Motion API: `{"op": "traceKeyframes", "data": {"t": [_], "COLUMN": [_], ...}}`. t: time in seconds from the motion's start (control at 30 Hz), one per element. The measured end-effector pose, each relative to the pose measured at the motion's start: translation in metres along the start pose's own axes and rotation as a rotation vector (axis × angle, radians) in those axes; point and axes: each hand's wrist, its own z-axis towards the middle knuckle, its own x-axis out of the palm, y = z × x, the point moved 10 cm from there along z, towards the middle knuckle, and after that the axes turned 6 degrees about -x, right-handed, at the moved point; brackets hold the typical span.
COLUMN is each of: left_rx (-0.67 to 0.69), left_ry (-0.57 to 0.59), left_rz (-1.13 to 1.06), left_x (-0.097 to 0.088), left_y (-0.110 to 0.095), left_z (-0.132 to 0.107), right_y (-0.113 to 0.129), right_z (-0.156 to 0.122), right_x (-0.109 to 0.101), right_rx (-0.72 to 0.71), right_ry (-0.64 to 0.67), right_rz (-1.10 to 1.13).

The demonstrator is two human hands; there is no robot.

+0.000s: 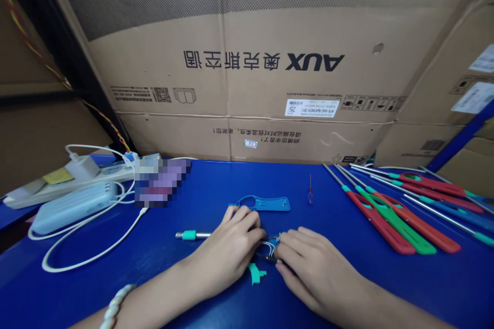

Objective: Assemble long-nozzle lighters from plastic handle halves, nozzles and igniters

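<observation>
My left hand (241, 236), fingers curled, is closed over the near part of a partly built long-necked lighter. The lighter's metal tube (203, 236) with its teal collar (189, 235) sticks out to the left. My right hand (309, 259) is closed too, pinching at a small black part (270, 258) with thin white wires (269, 245) between the hands. My fingers hide most of the body. Just beyond lies a blue half shell (272, 203). Below the fingers rests a loose teal trigger piece (254, 273).
Several finished-looking lighters (405, 216) in red, green, orange and blue lie at right. A small screwdriver (310, 193) stands out behind my right hand. At left are a light-blue power bank (73, 208), white cables (96, 257) and a power strip (116, 170). Cardboard (247, 25) walls the back.
</observation>
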Motion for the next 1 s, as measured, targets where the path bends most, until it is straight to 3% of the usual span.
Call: {"op": "traceKeyframes", "data": {"t": [0.13, 0.43, 0.63, 1.0], "left_rx": [-0.002, -0.085, -0.051, -0.015], "left_ry": [-0.017, -0.027, -0.041, -0.04], "left_rz": [-0.031, -0.184, -0.204, -0.148], "left_x": [-0.002, -0.002, -0.002, 0.0], "left_y": [0.003, 0.015, 0.015, 0.01], "left_z": [0.0, 0.001, 0.0, 0.0], "right_y": [-0.012, -0.023, -0.032, -0.031], "right_z": [0.002, 0.001, -0.001, -0.001], "right_x": [-0.006, 0.01, 0.014, 0.016], "right_rx": [0.068, 0.174, 0.235, 0.227], "right_ry": [-0.027, 0.106, 0.101, 0.106], "right_rz": [-0.019, 0.116, 0.203, 0.181]}}
